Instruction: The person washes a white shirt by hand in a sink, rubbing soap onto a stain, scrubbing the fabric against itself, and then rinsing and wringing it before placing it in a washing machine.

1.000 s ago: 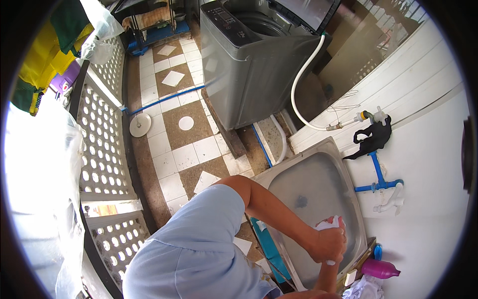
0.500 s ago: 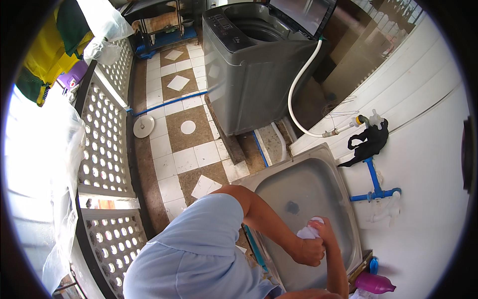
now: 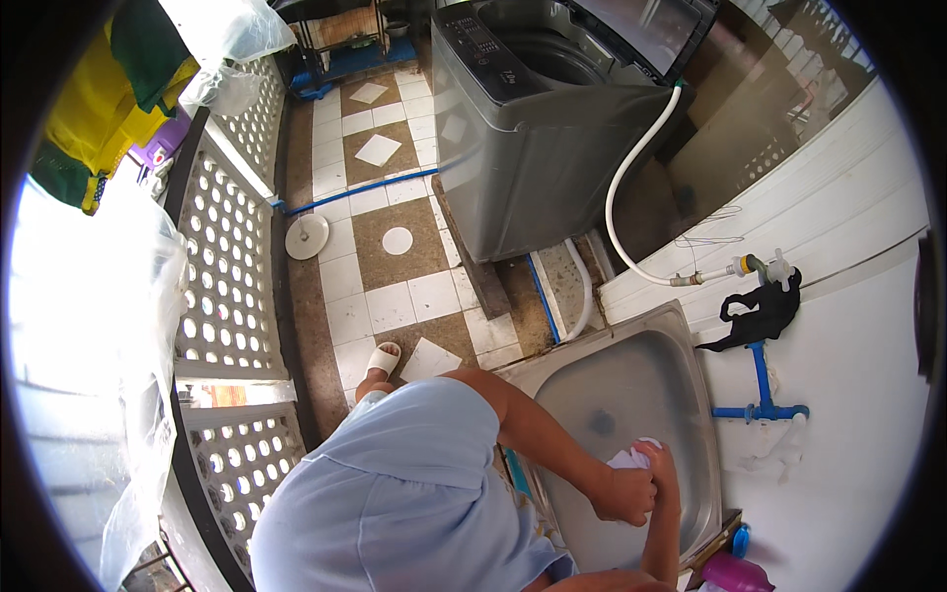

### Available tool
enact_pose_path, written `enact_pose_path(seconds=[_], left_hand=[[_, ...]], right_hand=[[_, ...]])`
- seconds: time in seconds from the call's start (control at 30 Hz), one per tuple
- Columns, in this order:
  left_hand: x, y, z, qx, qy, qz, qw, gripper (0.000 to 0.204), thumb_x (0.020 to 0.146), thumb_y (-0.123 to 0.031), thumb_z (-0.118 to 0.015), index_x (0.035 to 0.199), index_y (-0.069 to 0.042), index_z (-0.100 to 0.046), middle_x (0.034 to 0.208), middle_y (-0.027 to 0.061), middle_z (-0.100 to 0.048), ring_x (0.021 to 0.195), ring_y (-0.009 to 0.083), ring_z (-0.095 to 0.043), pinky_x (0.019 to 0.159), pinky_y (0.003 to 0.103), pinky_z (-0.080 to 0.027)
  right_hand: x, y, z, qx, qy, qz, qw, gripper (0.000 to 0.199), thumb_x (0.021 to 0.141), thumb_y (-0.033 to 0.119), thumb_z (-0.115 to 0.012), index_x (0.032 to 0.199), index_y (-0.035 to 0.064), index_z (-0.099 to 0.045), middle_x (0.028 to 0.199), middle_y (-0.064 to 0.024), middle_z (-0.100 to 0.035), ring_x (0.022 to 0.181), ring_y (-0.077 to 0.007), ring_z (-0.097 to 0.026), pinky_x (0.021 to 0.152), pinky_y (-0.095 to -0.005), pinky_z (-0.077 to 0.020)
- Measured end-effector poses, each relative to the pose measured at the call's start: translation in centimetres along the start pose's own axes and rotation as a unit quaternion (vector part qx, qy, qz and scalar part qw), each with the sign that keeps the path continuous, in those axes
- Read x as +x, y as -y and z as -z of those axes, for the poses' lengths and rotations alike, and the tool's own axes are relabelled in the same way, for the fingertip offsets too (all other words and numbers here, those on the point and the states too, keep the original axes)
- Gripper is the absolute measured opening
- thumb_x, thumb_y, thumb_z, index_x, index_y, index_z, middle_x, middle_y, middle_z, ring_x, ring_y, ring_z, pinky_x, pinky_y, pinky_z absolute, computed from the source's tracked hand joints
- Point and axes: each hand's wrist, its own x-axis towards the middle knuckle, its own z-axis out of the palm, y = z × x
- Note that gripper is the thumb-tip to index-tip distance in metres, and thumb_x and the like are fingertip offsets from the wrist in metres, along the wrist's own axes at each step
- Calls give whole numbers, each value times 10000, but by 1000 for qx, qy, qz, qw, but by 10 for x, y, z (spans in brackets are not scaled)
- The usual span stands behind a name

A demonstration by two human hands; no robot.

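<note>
My left hand (image 3: 623,495) is closed in a fist around one end of a bunched pale lilac-white cloth (image 3: 625,460). Pressed up against it, my right hand (image 3: 659,468) grips the same cloth, a bit of which pokes out above its fingers. Both hands are held together over the right part of a metal sink basin (image 3: 577,395). Most of the cloth is hidden inside my fingers. A dark round drain (image 3: 601,422) shows in the basin floor, left of the hands.
A grey washing machine (image 3: 543,168) with its lid raised stands beyond the sink. Its white hose (image 3: 614,212) runs to a wall tap (image 3: 769,266), where a black cloth (image 3: 764,308) hangs. Blue pipes (image 3: 762,395) line the wall. A magenta bottle-like object (image 3: 735,572) sits by the sink's near corner.
The view has shifted, so the surroundings sit farther right. A foot in a white sandal now shows on the tiles. Both hands still grip the cloth over the basin, their hold little changed.
</note>
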Motion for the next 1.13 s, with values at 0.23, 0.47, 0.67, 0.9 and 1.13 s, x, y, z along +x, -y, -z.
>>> enact_pose_path(seconds=[0.23,0.47,0.67,0.9,1.13], left_hand=[[-131,74,212,-188,-289,175,923,305,804,-328,-665,970,-88,-579,936,122,-554,841,319,-571,733,432,-464],[-374,156,404,93,-260,505,818,484,966,-326,-461,650,17,-587,728,171,-557,684,336,-570,625,407,-462],[-500,192,541,161,-345,513,769,441,962,-300,-499,645,5,-543,625,73,-518,541,189,-529,521,328,-418],[-627,241,688,67,-606,545,576,376,906,-417,-576,731,-84,-585,677,2,-573,643,113,-543,606,272,-420],[-646,266,818,371,-509,563,536,430,947,-447,-449,782,-78,-597,702,71,-552,669,142,-461,623,344,-397]], right_hand=[[33,248,-30,356,-105,12,929,583,931,548,-413,1082,3,-558,1011,-96,-611,887,-188,-598,804,-318,-471],[175,399,-135,220,-174,243,929,550,938,504,-444,1016,-27,-563,961,-91,-600,911,-154,-542,832,-290,-415],[277,559,-217,197,-107,360,906,451,920,452,-546,947,2,-551,817,-16,-534,797,-102,-464,744,-238,-386],[404,603,-260,-23,-84,467,880,467,901,405,-586,993,-52,-567,870,-124,-567,790,-237,-552,725,-311,-446],[509,669,-313,89,42,400,911,495,782,439,-725,1075,57,-610,1057,-110,-626,879,-208,-613,784,-265,-461]])
